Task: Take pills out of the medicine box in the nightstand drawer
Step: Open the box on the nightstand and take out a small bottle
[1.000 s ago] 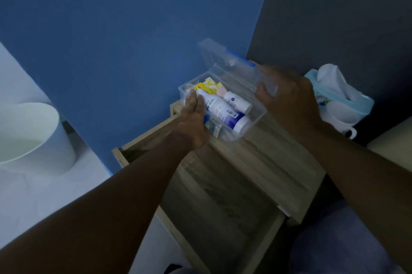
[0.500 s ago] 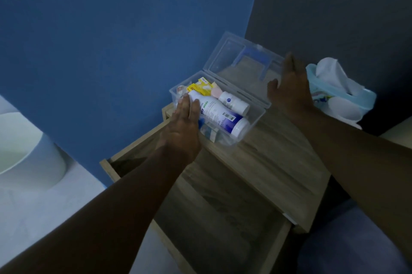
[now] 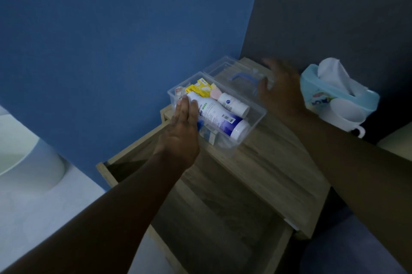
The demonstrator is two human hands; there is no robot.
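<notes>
A clear plastic medicine box [image 3: 254, 122] stands on the wooden nightstand top [image 3: 272, 166] with its lid [image 3: 225, 70] folded flat behind it. Inside lie a large white and blue bottle [image 3: 220, 118], a small white pill bottle [image 3: 233, 104] and a yellow packet [image 3: 199, 88]. My left hand [image 3: 181, 131] rests flat against the box's left end, fingers straight, touching the large bottle. My right hand [image 3: 281, 88], blurred, hovers over the lid's right edge with fingers spread and nothing in it.
The nightstand drawer [image 3: 211, 224] stands pulled out below the box. A light blue tissue pack [image 3: 334, 93] and a white mug [image 3: 343, 117] sit at the right. A white bin [image 3: 24, 157] stands on the floor at the left, below the blue wall.
The lid has swung from upright to lying flat on the nightstand. My right hand followed it back and let go. My left hand stayed on the box's left end.
</notes>
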